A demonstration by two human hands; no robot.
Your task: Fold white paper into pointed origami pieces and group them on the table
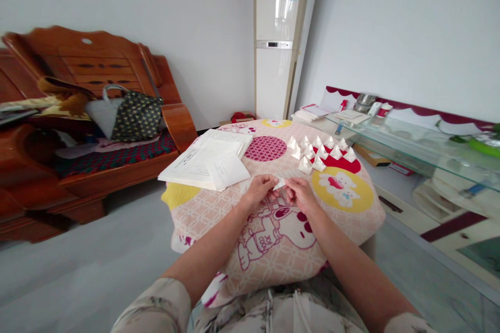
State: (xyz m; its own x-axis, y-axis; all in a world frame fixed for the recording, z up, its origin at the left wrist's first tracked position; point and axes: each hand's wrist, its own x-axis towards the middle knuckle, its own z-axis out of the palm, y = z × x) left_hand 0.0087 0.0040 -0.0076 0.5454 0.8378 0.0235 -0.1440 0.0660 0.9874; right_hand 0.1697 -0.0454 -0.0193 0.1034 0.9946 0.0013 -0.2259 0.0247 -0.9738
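My left hand (261, 190) and my right hand (300, 193) meet over a table covered by a pink cartoon-print cloth (219, 213). Both pinch a small folded white paper piece (279, 184) between their fingertips, just above the cloth. Beyond the hands, several finished folded white paper shapes (320, 152) stand in rows on the cloth, about a hand's length away. To the left of the hands lies a stack of white paper sheets (209, 158).
A carved wooden sofa (89, 130) with a patterned bag (135, 114) stands at the left. A tall white air conditioner (278, 36) fills the far corner. A glass-topped cabinet (422, 148) with books and cups runs along the right wall. Grey floor surrounds the table.
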